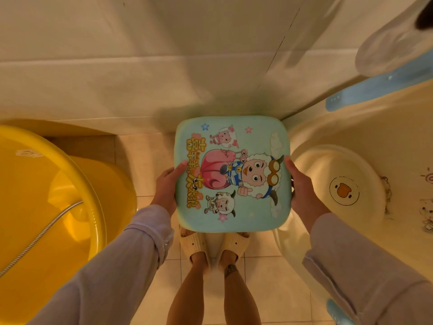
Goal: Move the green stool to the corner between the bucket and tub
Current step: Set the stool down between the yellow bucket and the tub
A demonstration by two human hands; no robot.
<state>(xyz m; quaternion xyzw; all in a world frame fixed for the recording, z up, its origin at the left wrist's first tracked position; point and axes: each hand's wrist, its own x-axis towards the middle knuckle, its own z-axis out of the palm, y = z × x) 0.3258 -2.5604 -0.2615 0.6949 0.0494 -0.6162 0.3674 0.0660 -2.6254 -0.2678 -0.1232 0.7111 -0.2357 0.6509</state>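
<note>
- Green stool: square seat with rounded corners, pale green, printed with cartoon sheep and a column of orange characters. Seen from straight above, seat face up and roughly level. Legs hidden under the seat.
- Left hand: on the stool's left edge, thumb lying over the top rim, fingers curled out of sight beneath the edge. Gripping the stool.
- Right hand: on the right edge, thumb on the rim, remaining fingers wrapped under the side. Also clamped on the stool.
- Both forearms in pale lilac sleeves, reaching forward on either side.
- Stool position: held between the yellow bucket on the left and the cream tub on the right, its far edge close to the foot of the wall. Whether it rests on the floor or hangs above it cannot be told from this angle.
- Stool's right edge overlaps the tub's rim in view; clear floor shows between the stool and the bucket.
- Bucket: a metal shower hose runs into it.
- Tub: duck emblem on its inner face, blue trim along the upper rim.
- Floor: light tiles. Two feet in cream slippers stand just behind the stool, toes hidden beneath its near edge.
</note>
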